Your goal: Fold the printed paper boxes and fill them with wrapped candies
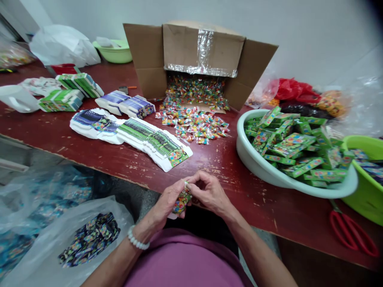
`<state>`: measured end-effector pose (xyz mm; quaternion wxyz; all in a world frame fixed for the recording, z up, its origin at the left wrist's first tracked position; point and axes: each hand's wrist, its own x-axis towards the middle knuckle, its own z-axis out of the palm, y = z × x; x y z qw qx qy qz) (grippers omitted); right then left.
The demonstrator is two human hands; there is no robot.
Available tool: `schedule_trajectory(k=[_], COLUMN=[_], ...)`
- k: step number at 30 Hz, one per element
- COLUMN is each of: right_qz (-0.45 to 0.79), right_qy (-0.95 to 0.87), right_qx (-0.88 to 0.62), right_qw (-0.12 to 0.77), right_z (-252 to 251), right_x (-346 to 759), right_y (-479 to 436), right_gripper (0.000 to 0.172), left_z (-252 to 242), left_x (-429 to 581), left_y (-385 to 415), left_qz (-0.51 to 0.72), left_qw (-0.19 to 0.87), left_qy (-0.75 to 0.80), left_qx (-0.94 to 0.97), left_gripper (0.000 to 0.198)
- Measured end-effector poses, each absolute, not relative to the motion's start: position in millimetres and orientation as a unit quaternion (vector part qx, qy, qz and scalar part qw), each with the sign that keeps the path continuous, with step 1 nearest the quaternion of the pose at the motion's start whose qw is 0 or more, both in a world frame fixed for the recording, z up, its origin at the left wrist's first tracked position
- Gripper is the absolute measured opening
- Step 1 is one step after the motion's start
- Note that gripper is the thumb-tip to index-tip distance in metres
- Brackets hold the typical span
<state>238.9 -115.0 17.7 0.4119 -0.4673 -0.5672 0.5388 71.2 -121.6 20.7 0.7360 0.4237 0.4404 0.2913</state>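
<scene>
My left hand (166, 200) is wrapped round a small green printed carton (182, 200) at the table's front edge, above my lap. A white flap sticks out at the carton's lower end. At its upper end, the thumb and fingers of my right hand (211, 194) are pinched together on the carton's top. Beyond my hands lies a fanned row of flat green cartons (146, 137), with dark blue flat cartons (95, 121) at its left. Small wrapped candies (197, 123) are heaped behind, spilling from an open cardboard box (205, 50).
A pale blue basin (248, 159) full of filled-looking green cartons stands at right, beside a lime green basin (363, 191). Red-handled scissors (353, 233) lie near the front edge. Plastic bags (116, 215) of packets sit below left. Bundled cartons (61, 99) and a white mug (19, 99) stand far left.
</scene>
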Motion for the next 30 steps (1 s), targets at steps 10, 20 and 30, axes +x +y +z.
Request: schedule_trajectory(k=[10, 20, 30], right_qz=[0.585, 0.445, 0.483], right_qy=[-0.587, -0.663, -0.658], right_qx=[-0.415, -0.471, -0.438], right_qw=[0.376, 0.375, 0.377], right_z=[34.9, 30.9, 33.4], right_x=[249.2, 244.5, 244.3], right_y=[-110.8, -108.1, -99.4], right_gripper=[0.019, 0.012, 0.011], left_z=[17.5, 21.3, 10.8], left_x=[69.0, 63.4, 68.0], left_y=[-117.0, -110.7, -109.1], left_qz=[0.236, 0.212, 0.243], left_qw=[0.751, 0.678, 0.698], left_qy=[0.455, 0.509, 0.517], left_qx=[0.417, 0.486, 0.433], left_gripper=[0.087, 0.083, 0.082])
